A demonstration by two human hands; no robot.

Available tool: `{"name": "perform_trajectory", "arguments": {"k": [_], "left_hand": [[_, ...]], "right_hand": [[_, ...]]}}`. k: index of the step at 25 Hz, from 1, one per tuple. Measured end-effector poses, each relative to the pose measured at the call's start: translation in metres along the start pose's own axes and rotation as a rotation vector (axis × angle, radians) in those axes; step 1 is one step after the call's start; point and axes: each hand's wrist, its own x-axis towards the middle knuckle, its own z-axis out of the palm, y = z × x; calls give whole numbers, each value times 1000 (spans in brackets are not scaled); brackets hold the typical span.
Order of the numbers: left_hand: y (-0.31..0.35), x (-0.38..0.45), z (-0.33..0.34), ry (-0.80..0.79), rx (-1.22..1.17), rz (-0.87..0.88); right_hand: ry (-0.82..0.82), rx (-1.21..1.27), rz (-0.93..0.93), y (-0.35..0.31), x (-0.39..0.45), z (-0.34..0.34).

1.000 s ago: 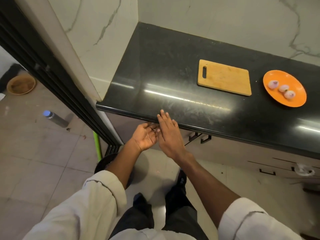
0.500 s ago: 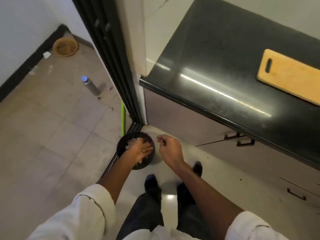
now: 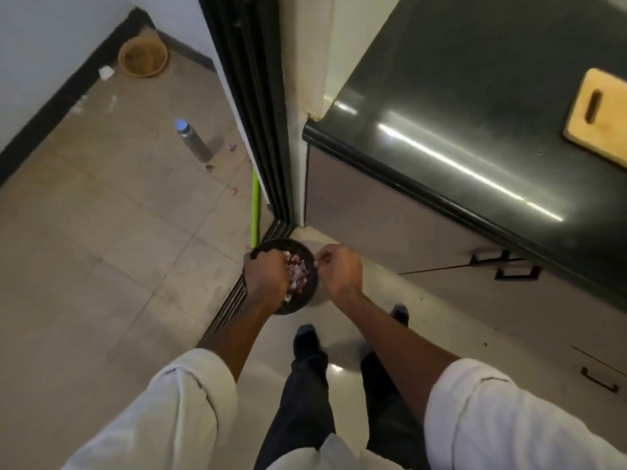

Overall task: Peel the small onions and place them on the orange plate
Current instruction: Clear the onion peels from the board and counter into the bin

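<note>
A: Head view check: which items are cut off or unclear?

B: Cutting board is cropped at the right edge of the counter. Left hand covers part of the black bowl of peel scraps on the floor; its grip cannot be determined.

A: Right hand?

B: Fingers curled, pinching a small pale scrap beside the bowl. Plate and onions: outside the frame.

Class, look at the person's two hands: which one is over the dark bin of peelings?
The left hand. It hangs above the black bin, over the purple and white peelings. The right hand is beside the bin's rim, fingers curled.
</note>
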Motion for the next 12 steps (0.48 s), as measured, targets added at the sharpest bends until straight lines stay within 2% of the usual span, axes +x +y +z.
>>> {"name": "perform_trajectory", "arguments": {"k": [4,8,10,12], "left_hand": [[44,-34,-68,206,-179,250],[130,-68,-147,206,-229,400],[181,-74,-167,227,-277,456],[234,-78,-175,219,-382,599]], "right_hand": [[121,166,10,5,-28,-70],[381,341,4,23,-53,-165],[509,441,2,36,-61,-213],[631,505,25,55,-59,-261]]}}
